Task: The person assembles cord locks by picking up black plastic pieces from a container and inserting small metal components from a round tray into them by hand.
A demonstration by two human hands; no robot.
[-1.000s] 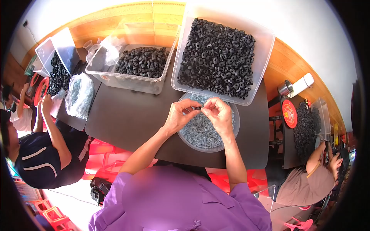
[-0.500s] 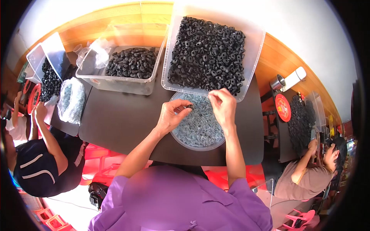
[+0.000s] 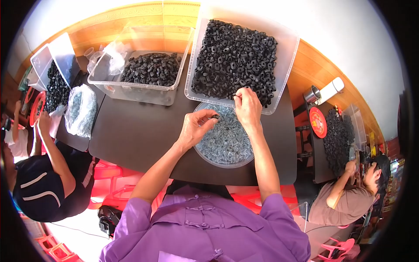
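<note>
My left hand [image 3: 195, 129] is over a round tub [image 3: 201, 153] of small, shiny, bluish-grey pieces. Between its thumb and forefinger it pinches a small black plastic part [image 3: 215, 116]. My right hand [image 3: 248, 110] reaches over the near rim of a clear plastic bin [image 3: 284, 65] filled with black plastic parts [image 3: 238, 56]. The fingers of that hand are bent together at the edge of the heap. Whether they grip one of the parts is hidden.
A second clear bin [image 3: 139, 92] with black parts [image 3: 150, 70] stands left at the back of the dark table [image 3: 131, 126]. A bag [image 3: 81, 111] of pale pieces lies further left. People work at both sides, one in dark clothing [image 3: 48, 187], another in brown [image 3: 334, 201].
My right hand has moved up from over the tub's edge to the parts in the bin. My left hand stays nearly in place with its black part.
</note>
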